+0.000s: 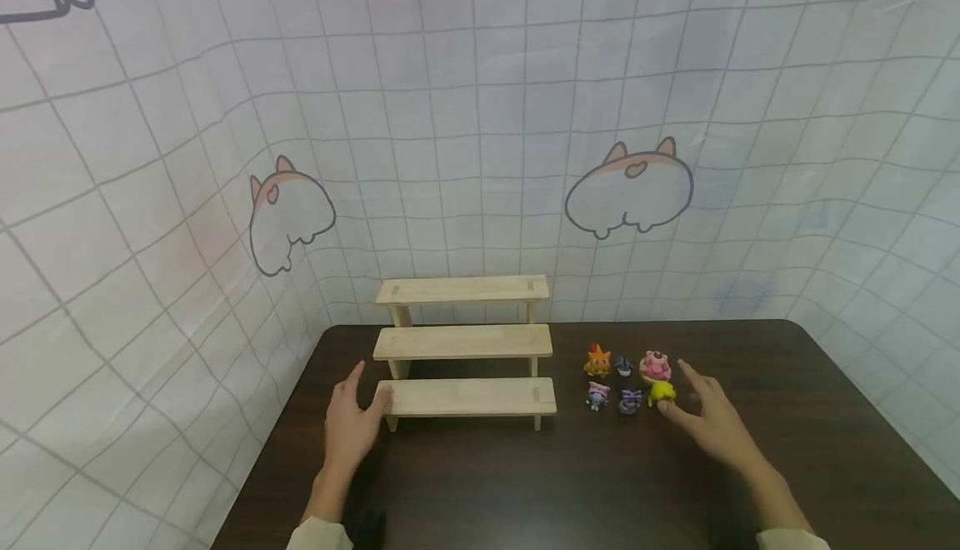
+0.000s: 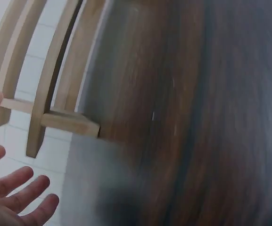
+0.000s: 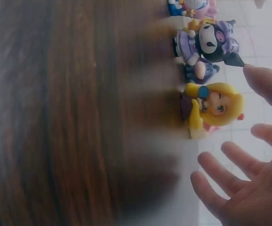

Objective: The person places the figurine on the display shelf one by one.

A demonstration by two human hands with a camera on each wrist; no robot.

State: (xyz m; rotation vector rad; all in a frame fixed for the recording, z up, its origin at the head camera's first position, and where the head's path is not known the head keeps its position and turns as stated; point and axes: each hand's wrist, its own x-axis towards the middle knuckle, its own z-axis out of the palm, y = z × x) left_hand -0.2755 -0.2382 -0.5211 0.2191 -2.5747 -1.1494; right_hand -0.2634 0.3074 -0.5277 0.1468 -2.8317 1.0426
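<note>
Right hand (image 1: 712, 425), fingers spread and loose, hovers just beside a small yellow-haired figurine (image 1: 661, 393) standing on the dark tabletop (image 1: 525, 483). Left hand (image 1: 351, 427), fingers relaxed, thumb touching the bottom step of the pale wooden riser (image 1: 468, 397).

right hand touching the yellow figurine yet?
Apart. The right wrist view shows pale background between the open right hand and the yellow-haired toy figurine.

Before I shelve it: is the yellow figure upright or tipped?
Upright: the yellow figure stands on its base on the table.
</note>
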